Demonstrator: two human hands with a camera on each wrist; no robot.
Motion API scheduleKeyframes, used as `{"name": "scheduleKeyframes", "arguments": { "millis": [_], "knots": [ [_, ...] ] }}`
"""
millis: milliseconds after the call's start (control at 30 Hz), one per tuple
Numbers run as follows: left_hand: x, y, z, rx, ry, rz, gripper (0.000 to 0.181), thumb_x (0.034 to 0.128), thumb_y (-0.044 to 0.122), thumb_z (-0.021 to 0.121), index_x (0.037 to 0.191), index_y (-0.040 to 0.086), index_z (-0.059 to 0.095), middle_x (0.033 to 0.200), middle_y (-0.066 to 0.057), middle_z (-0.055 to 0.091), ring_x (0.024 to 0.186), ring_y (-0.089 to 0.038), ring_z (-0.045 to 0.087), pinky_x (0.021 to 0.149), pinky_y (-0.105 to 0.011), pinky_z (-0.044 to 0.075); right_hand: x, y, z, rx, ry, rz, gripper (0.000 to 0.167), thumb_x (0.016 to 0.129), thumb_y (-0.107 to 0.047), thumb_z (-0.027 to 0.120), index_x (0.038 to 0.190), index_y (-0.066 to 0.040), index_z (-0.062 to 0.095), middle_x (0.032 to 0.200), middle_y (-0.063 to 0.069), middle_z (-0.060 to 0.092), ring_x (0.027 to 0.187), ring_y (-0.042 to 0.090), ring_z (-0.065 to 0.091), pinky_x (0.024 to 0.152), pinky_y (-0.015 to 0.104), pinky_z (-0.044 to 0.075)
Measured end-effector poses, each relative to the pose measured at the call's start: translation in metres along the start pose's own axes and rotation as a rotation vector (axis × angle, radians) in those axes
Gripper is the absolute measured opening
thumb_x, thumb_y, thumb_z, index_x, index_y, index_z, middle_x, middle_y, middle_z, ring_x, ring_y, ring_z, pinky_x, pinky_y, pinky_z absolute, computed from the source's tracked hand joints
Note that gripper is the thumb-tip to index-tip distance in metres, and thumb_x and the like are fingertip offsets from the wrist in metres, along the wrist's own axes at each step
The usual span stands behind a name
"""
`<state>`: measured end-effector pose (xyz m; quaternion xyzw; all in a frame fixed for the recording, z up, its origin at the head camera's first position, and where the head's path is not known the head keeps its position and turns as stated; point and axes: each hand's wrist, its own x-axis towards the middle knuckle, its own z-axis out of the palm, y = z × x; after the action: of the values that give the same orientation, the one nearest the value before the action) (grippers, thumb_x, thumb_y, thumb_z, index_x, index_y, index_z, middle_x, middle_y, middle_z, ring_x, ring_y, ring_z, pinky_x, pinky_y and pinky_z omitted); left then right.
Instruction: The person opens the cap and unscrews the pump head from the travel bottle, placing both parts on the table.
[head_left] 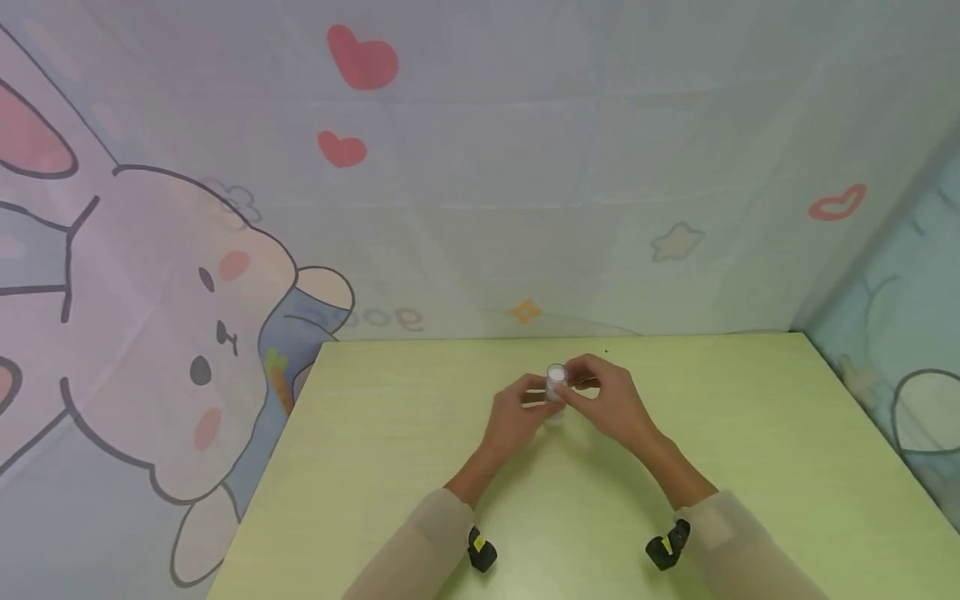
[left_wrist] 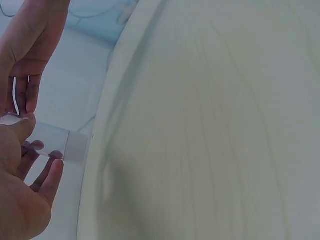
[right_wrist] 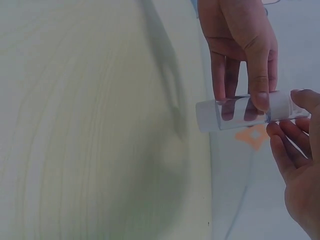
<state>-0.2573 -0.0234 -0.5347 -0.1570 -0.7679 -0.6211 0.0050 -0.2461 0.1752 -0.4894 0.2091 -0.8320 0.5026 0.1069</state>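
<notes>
A small clear bottle (head_left: 556,375) with white bands at both ends stands upright between the two hands, over the far middle of the table. In the right wrist view the bottle (right_wrist: 240,116) appears on its side, since that camera is turned. My left hand (head_left: 516,418) grips its clear body between thumb and fingers from the left. From the right, my right hand (head_left: 611,403) pinches the white upper part with thumb and fingertips. The left wrist view shows the white lower end (left_wrist: 76,146) close to the tabletop; whether it touches cannot be told.
The pale yellow-green table (head_left: 390,467) reaches back to a cloth backdrop (head_left: 480,167) printed with hearts, a star and a large rabbit. Another cloth (head_left: 907,333) hangs along the right side. Black wrist cameras (head_left: 482,550) are strapped at both sleeves.
</notes>
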Motion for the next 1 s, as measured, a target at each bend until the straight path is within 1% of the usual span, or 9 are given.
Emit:
{"name": "scheduleKeyframes", "arguments": {
  "millis": [167, 333, 567, 800, 1000],
  "knots": [
    [0.000, -0.002, 0.005, -0.004, -0.009, 0.005, 0.027, 0.0948, 0.025, 0.084, 0.119, 0.016, 0.074, 0.128, -0.001, 0.073, 0.118, -0.031, 0.071, 0.092, -0.031, 0.062, -0.004, 0.001, -0.003, 0.010, 0.005, 0.014, 0.028, 0.097, -0.024, 0.081, 0.120, -0.013, 0.070, 0.113, 0.001, 0.073, 0.102, 0.020, 0.071, 0.093, 0.051, 0.061],
    [-0.001, -0.003, 0.009, 0.004, -0.010, -0.003, 0.027, 0.0951, 0.026, 0.083, 0.118, 0.016, 0.074, 0.129, 0.000, 0.072, 0.120, -0.032, 0.070, 0.093, -0.030, 0.061, -0.006, 0.004, -0.003, 0.007, 0.009, 0.014, 0.028, 0.097, -0.024, 0.081, 0.120, -0.012, 0.071, 0.113, 0.001, 0.073, 0.102, 0.020, 0.071, 0.092, 0.050, 0.061],
    [-0.003, -0.005, 0.013, 0.004, -0.009, -0.012, 0.026, 0.0943, 0.025, 0.084, 0.117, 0.017, 0.075, 0.128, -0.001, 0.073, 0.120, -0.032, 0.070, 0.092, -0.029, 0.061, -0.011, 0.006, -0.003, 0.013, 0.004, 0.023, 0.027, 0.097, -0.023, 0.081, 0.120, -0.012, 0.070, 0.113, 0.001, 0.073, 0.102, 0.020, 0.071, 0.093, 0.056, 0.060],
    [-0.005, -0.008, 0.015, 0.004, -0.012, -0.012, 0.028, 0.0944, 0.025, 0.084, 0.119, 0.016, 0.074, 0.127, -0.001, 0.073, 0.119, -0.030, 0.070, 0.092, -0.028, 0.061, -0.015, 0.011, -0.002, 0.003, 0.009, 0.026, 0.028, 0.098, -0.024, 0.081, 0.121, -0.012, 0.070, 0.113, 0.001, 0.074, 0.101, 0.020, 0.071, 0.092, 0.047, 0.061],
    [-0.008, -0.009, 0.015, -0.016, -0.011, -0.019, 0.028, 0.0943, 0.023, 0.084, 0.119, 0.013, 0.074, 0.128, -0.004, 0.073, 0.119, -0.031, 0.071, 0.093, -0.029, 0.061, -0.018, 0.013, 0.001, 0.017, 0.012, 0.027, 0.027, 0.097, -0.023, 0.081, 0.120, -0.012, 0.070, 0.112, 0.002, 0.073, 0.101, 0.020, 0.071, 0.092, 0.048, 0.061]
  ]
}}
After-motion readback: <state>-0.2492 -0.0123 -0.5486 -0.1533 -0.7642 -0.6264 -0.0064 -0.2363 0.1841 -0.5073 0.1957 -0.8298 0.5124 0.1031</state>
